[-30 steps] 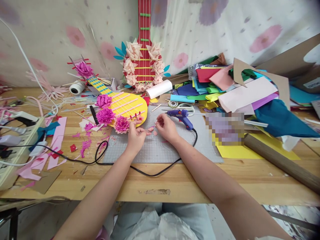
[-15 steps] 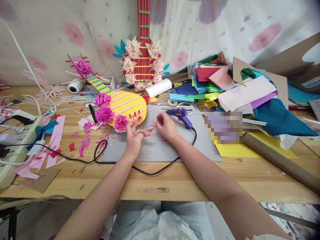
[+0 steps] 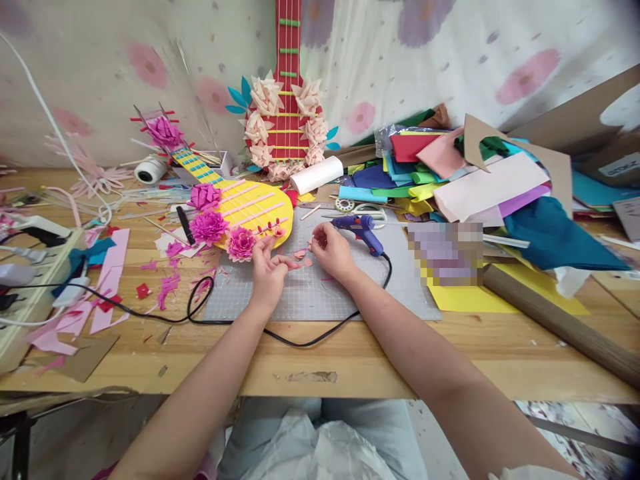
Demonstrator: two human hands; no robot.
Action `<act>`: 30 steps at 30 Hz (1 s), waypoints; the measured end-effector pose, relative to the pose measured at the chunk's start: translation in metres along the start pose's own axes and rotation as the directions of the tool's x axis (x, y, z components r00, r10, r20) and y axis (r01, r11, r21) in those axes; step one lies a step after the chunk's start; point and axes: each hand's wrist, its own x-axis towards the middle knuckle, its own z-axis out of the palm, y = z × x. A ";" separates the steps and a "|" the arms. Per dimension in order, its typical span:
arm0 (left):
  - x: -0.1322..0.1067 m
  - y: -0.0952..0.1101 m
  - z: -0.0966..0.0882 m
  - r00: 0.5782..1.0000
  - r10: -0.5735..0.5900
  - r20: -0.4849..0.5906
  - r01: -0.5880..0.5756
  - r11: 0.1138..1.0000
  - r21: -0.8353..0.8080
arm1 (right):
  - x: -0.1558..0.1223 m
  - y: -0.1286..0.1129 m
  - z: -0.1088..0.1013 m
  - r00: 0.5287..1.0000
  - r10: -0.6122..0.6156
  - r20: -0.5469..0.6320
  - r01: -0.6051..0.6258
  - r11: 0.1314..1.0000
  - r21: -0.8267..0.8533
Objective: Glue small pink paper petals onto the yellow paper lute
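A yellow toy guitar (image 3: pixel 263 200) with pink strips and magenta paper flowers lies on a grey cutting mat (image 3: pixel 295 300). My left hand (image 3: pixel 269 273) is at its lower edge beside a pink paper flower (image 3: pixel 241 243), fingers bent together; what they grip is hidden. Just to the right, my right hand (image 3: pixel 333 253) is closed in a pinch, its fingertips around a tiny pink paper piece (image 3: pixel 310 247). Small pink paper petals (image 3: pixel 300 255) show between both hands. Behind my right hand a blue glue gun (image 3: pixel 363 230) rests on the mat, its black cord curving beneath my wrists.
A red toy guitar (image 3: pixel 286 127) with peach flowers stands at the back. Coloured paper (image 3: pixel 400 170) is piled at right, with a brown roll (image 3: pixel 555 327) in front. A power strip (image 3: pixel 35 293) and paper scraps (image 3: pixel 113 280) lie left. Scissors (image 3: pixel 377 215) lie behind the glue gun.
Both hands keep nearly the same place and pose. The view has shifted very slightly; the guitar and glue gun lie as before.
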 end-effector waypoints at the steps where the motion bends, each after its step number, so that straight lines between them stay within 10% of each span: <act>1: 0.001 0.000 0.000 1.000 -0.006 0.008 0.006 1.000 -0.010 | 0.000 0.000 0.000 1.000 0.001 0.000 -0.001 1.000 -0.005; 16: -0.003 -0.010 -0.001 0.920 0.386 -0.072 -0.338 0.870 0.359 | 0.005 -0.003 -0.017 1.000 -0.012 0.004 0.013 0.997 -0.079; 30: 0.025 -0.014 0.014 0.987 0.163 -0.005 -0.150 0.919 0.365 | -0.023 0.012 -0.036 0.996 0.002 0.092 0.010 0.992 -0.126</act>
